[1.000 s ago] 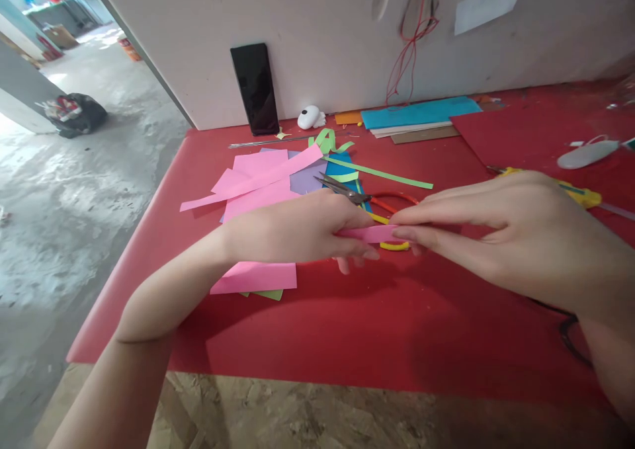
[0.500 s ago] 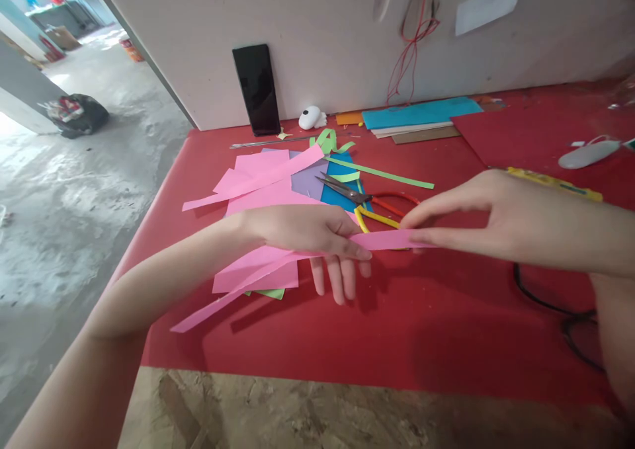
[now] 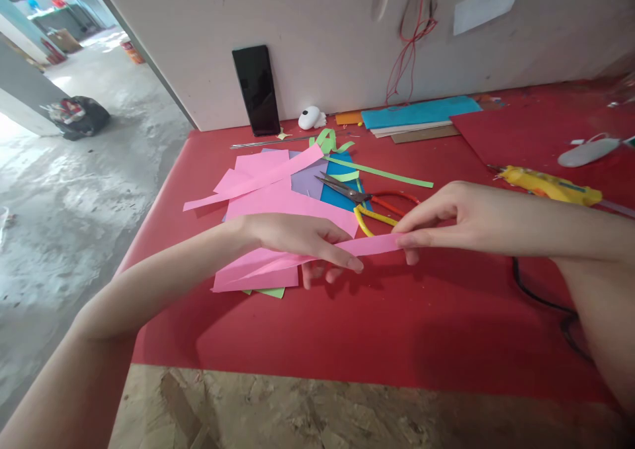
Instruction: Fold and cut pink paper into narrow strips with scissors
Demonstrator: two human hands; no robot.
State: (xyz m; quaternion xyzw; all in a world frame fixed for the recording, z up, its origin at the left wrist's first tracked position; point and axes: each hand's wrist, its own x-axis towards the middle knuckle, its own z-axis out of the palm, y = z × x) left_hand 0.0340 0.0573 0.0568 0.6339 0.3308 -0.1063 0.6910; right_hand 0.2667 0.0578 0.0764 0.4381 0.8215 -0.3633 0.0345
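Observation:
A long pink paper strip (image 3: 377,244) is stretched between my two hands above the red table (image 3: 397,330). My left hand (image 3: 297,237) has its fingers closed on the strip's middle part, and the strip's left end trails under my wrist. My right hand (image 3: 446,214) pinches the strip's right end between thumb and fingers. Just behind the hands lie scissors (image 3: 364,201) with red and yellow handles, resting on pink sheets (image 3: 268,184), a purple sheet and a blue one.
A black phone (image 3: 256,90) leans on the wall at the back. Green paper strips (image 3: 377,171), a stack of blue and brown sheets (image 3: 419,115), a yellow glue gun (image 3: 548,186) with its black cord and a white object (image 3: 588,151) lie around. The table's left edge drops to a concrete floor.
The hands have drawn apart, so the strip went from a short folded piece to a long stretched one. Its loose left end, hanging low half a second ago, has lifted under my left wrist.

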